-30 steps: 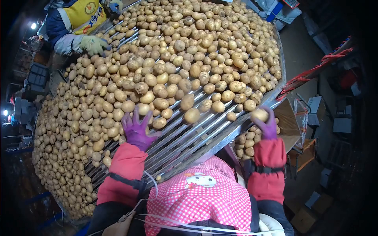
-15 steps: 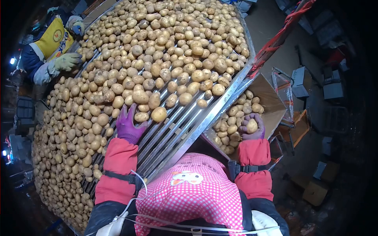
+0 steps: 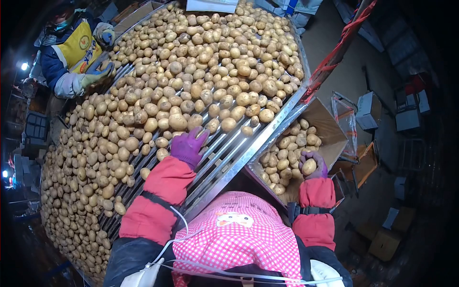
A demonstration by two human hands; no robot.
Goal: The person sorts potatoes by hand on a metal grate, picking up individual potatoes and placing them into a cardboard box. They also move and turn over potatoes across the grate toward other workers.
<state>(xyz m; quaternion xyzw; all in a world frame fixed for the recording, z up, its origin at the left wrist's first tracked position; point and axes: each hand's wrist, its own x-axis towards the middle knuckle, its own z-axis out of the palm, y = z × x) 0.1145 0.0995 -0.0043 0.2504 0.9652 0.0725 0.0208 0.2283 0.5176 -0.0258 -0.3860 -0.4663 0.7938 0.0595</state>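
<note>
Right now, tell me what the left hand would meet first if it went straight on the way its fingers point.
The left hand would probably meet the potato just beyond its fingertips, toward the picture's upper right; depth is unclear.

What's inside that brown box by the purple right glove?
Inside the open brown cardboard box is a heap of rounded tan potatoes. The purple-gloved right hand, holding another potato, blocks part of the view. The box's bottom is covered, so it can't be seen.
</note>
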